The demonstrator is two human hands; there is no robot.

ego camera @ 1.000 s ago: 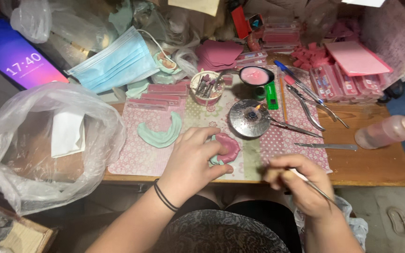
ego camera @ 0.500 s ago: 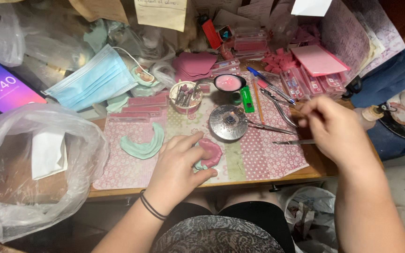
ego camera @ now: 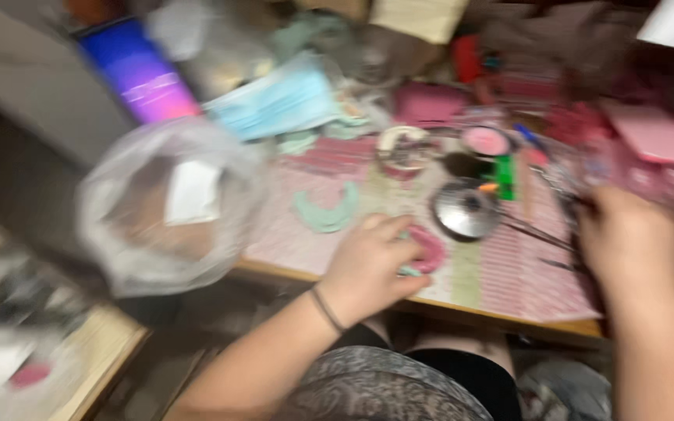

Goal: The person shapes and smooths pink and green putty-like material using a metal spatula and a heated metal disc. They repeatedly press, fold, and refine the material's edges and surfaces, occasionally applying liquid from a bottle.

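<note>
A small pink curved piece (ego camera: pixel 431 248) is held down on the patterned pink mat (ego camera: pixel 501 273) near the front edge of the counter (ego camera: pixel 462 308). It is covered in part by the left hand (ego camera: pixel 370 265), whose fingers are curled together over its near side, pressing or pinching it; the blur leaves the exact grip unclear. A dark band (ego camera: pixel 326 309) is worn on that wrist.

To the right, the right hand (ego camera: pixel 626 238) is seen over the mat's far edge, among thin metal tools (ego camera: pixel 536 232) that lie beside it. Whether its fingers are spread or closed on a tool cannot be told, since the view is smeared.

Just behind the pink piece a round silver dish (ego camera: pixel 464 210) is set, with a green object (ego camera: pixel 504 176) and a round pink pot (ego camera: pixel 485 141) beyond it. A pale green crescent piece (ego camera: pixel 325 212) lies on the mat to the left. Further back a blue face mask (ego camera: pixel 274 105) is laid, and a lit phone screen (ego camera: pixel 138 74) is propped at the far left. A clear plastic bag (ego camera: pixel 169 206) with a white slip inside sits at the counter's left end.
</note>
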